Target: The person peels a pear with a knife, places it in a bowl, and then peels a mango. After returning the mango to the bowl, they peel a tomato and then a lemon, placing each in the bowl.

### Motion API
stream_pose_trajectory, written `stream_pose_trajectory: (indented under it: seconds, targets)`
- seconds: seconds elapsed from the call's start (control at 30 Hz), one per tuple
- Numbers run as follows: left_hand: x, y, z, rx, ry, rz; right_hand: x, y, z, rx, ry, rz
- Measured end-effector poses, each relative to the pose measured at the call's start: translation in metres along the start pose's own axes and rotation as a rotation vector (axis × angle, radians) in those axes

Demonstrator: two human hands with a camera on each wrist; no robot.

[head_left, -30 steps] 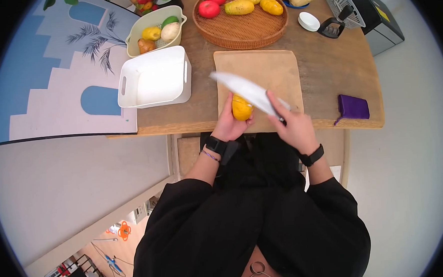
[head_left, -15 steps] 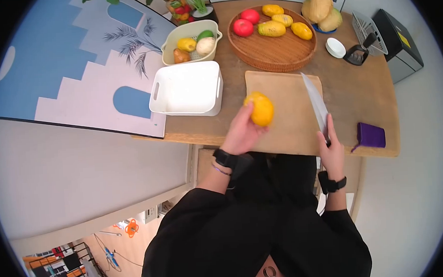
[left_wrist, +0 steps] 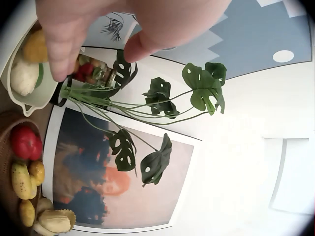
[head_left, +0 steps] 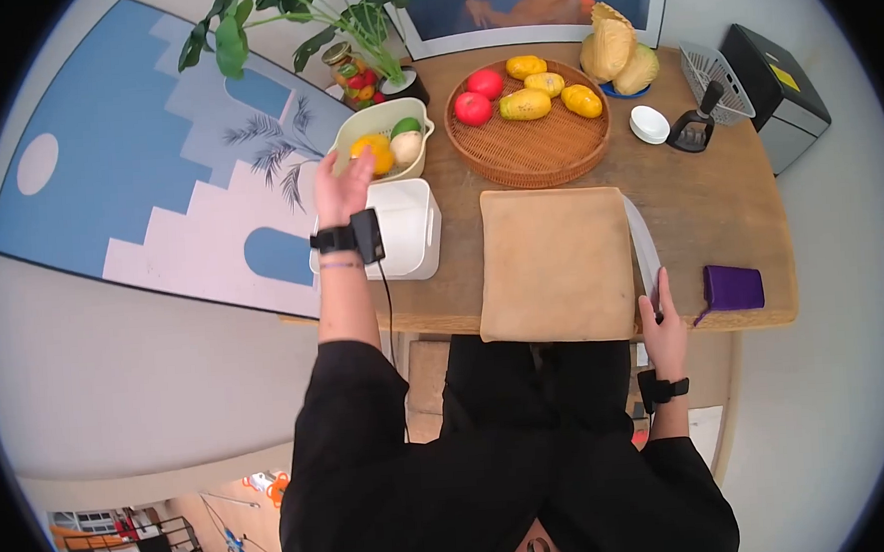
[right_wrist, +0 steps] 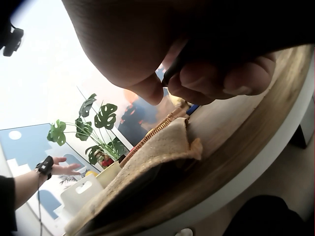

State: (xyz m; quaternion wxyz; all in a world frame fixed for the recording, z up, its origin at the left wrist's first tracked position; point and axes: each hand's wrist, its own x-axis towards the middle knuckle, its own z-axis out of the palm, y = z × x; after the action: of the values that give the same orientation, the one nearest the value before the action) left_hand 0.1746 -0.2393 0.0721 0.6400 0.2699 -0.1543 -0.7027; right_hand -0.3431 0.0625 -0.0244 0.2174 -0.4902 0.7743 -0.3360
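Tan board [head_left: 556,265] before us: our left hand [head_left: 341,193] has swung away from it. Our wicker tray [head_left: 535,149] bears red and yellow produce [head_left: 525,104]; our pale basket [head_left: 379,117], a green fruit [head_left: 406,127]. Our right hand [head_left: 667,336] grips the knife [head_left: 643,237]; our left, fingers loosened, has released the yellow fruit [head_left: 380,153] into the basket.

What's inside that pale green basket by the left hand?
The basket shows yellow fruit, a green item and a whitish, rounded one. The left hand covers part of its near side, so anything behind that hand or beneath the produce can't be seen.
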Motion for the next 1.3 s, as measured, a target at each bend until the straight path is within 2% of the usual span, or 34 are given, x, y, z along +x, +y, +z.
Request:
stream_pose_trajectory:
  seconds: [0.03, 0.07, 0.17, 0.23, 0.27, 0.37, 0.4, 0.47, 0.5, 0.53, 0.6, 0.63, 0.67, 0.73, 0.77, 0.8, 0.97, 1.2, 1.3]
  targets:
    - [-0.022, -0.009, 0.027, -0.061, 0.065, 0.166, 0.001, 0.006, 0.004, 0.006, 0.028, -0.045]
    - [-0.043, -0.020, 0.055, -0.061, 0.217, 0.306, 0.000, 0.011, 0.006, 0.007, 0.050, -0.090]
    - [-0.051, -0.028, 0.038, 0.009, 0.244, 0.295, 0.000, 0.006, 0.004, 0.021, -0.015, -0.042]
    - [-0.055, -0.035, 0.031, 0.139, 0.216, 0.158, 0.002, 0.003, 0.004, 0.046, -0.059, -0.038]
    - [-0.057, -0.037, 0.028, 0.140, 0.216, 0.158, 0.003, 0.003, 0.003, 0.066, -0.076, -0.047]
    - [-0.067, -0.042, 0.040, 0.588, 0.129, 0.031, 0.009, 0.005, 0.003, 0.069, -0.081, -0.035]
    - [-0.060, -0.041, 0.037, 0.589, 0.128, 0.030, 0.012, 0.009, 0.005, 0.070, -0.080, -0.033]
    - [-0.027, -0.033, 0.013, 1.599, 0.065, 0.249, 0.016, 0.021, 0.012, 0.112, 0.055, -0.210]
    - [-0.003, -0.022, -0.005, 1.746, 0.084, 0.250, 0.016, 0.019, 0.010, 0.112, 0.055, -0.209]
    - [0.003, -0.020, 0.002, 1.746, 0.082, 0.250, 0.015, 0.016, 0.005, 0.082, 0.006, -0.155]
    - [0.013, -0.016, 0.015, 2.336, 0.222, 0.495, 0.014, 0.012, 0.002, 0.050, -0.039, -0.097]
    - [0.026, -0.010, 0.015, 2.335, 0.211, 0.409, 0.013, 0.010, 0.002, 0.042, -0.055, -0.071]
    - [0.037, -0.006, 0.012, 2.334, 0.204, 0.411, 0.012, 0.009, 0.001, 0.034, -0.071, -0.045]
    - [0.060, 0.000, 0.005, 2.452, 0.183, 0.274, 0.012, 0.006, -0.001, 0.033, -0.064, -0.044]
    - [0.075, 0.005, -0.002, 2.452, 0.123, 0.217, 0.013, 0.007, 0.000, 0.033, -0.061, -0.044]
    - [0.080, 0.004, 0.003, 2.452, 0.115, 0.223, 0.013, 0.008, 0.000, 0.033, -0.058, -0.043]
    - [0.105, 0.005, 0.012, 2.481, -0.074, 0.028, 0.018, 0.026, 0.009, 0.263, -0.022, -0.135]
    - [0.136, 0.016, -0.005, 2.273, -0.152, -0.105, 0.019, 0.015, 0.006, 0.308, -0.057, -0.056]
    - [0.153, 0.023, -0.005, 2.342, -0.080, -0.048, 0.021, 0.016, 0.008, 0.338, -0.052, -0.047]
